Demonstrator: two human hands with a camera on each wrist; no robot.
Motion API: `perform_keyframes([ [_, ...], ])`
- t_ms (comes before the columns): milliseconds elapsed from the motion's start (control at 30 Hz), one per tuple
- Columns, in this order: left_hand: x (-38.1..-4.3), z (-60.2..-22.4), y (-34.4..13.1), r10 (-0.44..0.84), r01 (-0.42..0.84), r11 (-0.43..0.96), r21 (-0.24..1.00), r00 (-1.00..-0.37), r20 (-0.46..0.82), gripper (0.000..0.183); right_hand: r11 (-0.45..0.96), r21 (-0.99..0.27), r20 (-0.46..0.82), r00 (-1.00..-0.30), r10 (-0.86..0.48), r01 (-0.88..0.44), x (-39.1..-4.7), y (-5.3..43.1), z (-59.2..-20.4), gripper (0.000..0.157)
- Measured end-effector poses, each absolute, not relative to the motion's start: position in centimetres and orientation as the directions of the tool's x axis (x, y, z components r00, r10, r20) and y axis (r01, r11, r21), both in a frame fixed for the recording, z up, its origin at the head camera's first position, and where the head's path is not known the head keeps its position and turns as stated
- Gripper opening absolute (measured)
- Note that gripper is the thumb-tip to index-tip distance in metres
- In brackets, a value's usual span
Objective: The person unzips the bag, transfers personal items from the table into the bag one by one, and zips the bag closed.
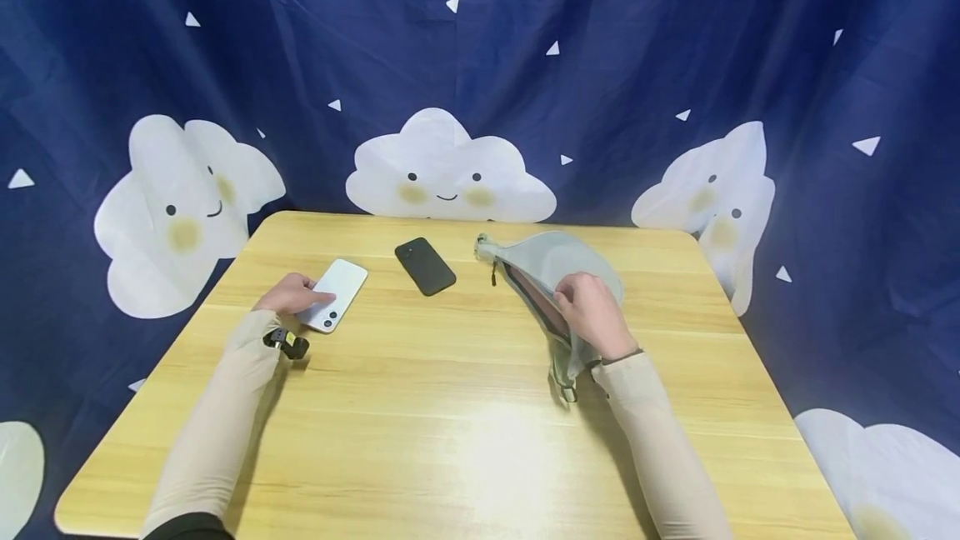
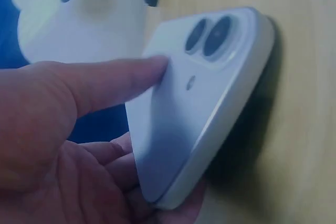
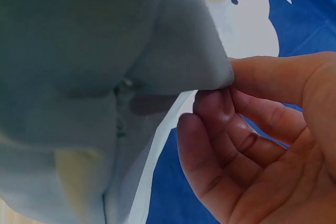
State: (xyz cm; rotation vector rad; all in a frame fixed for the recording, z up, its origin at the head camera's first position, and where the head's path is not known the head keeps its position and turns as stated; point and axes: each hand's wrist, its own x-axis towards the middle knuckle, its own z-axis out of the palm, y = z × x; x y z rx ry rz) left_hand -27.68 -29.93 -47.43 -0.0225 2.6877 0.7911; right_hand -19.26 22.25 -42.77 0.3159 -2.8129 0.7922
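Note:
A white smartphone (image 1: 341,286), its back with two camera lenses facing up, is held in my left hand (image 1: 291,295). In the left wrist view the thumb lies on the phone's back (image 2: 173,114) and the fingers are curled beneath it. My right hand (image 1: 592,313) pinches the edge of a grey-green zippered waist bag (image 1: 558,257) between thumb and fingers. The bag's mouth gapes, showing a pinkish-brown lining (image 1: 536,294). In the right wrist view the pinched fabric (image 3: 205,61) is drawn out to a corner at the fingertips.
A black smartphone (image 1: 425,266) lies back up on the wooden table (image 1: 420,407), between the white phone and the bag. A strap with a buckle (image 1: 564,386) hangs from the bag's near end. A dark blue curtain (image 1: 495,40) with cloud faces stands behind the table.

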Motion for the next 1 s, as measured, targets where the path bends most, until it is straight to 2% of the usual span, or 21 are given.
perform_keyframes([
  [167, -27.6, -47.6, -30.3, 0.104, -0.175, 0.763, 0.622, -0.916, -0.386, 0.059, 0.832, -0.491, 0.249, -0.957, -0.150, -0.258, -19.3, 22.3, -42.8, 0.011],
  [333, -27.3, -48.3, -30.5, 0.119, -0.305, 0.561, 0.769, -0.890, -0.440, 0.067, 0.834, -0.489, 0.243, -0.958, -0.150, -0.255, -19.3, 22.3, -42.7, 0.010],
  [467, -27.0, -48.9, -30.6, 0.160, -0.358, 0.385, 0.851, -0.882, -0.443, 0.067, 0.833, -0.488, 0.246, -0.957, -0.153, -0.259, -19.3, 22.3, -42.7, 0.010],
  [767, -26.3, -49.2, -30.2, 0.182, -0.458, 0.062, 0.887, -0.868, -0.461, 0.074, 0.831, -0.490, 0.245, -0.957, -0.158, -0.262, -19.2, 22.2, -42.7, 0.010],
  [867, -26.0, -49.1, -29.9, 0.188, -0.479, -0.049, 0.876, -0.866, -0.463, 0.063, 0.831, -0.492, 0.244, -0.957, -0.156, -0.261, -19.2, 22.2, -42.7, 0.010],
  [1000, -25.8, -49.2, -29.8, 0.217, -0.478, -0.171, 0.861, -0.871, -0.441, 0.019, 0.833, -0.492, 0.235, -0.960, -0.152, -0.252, -19.2, 22.2, -42.7, 0.010],
])
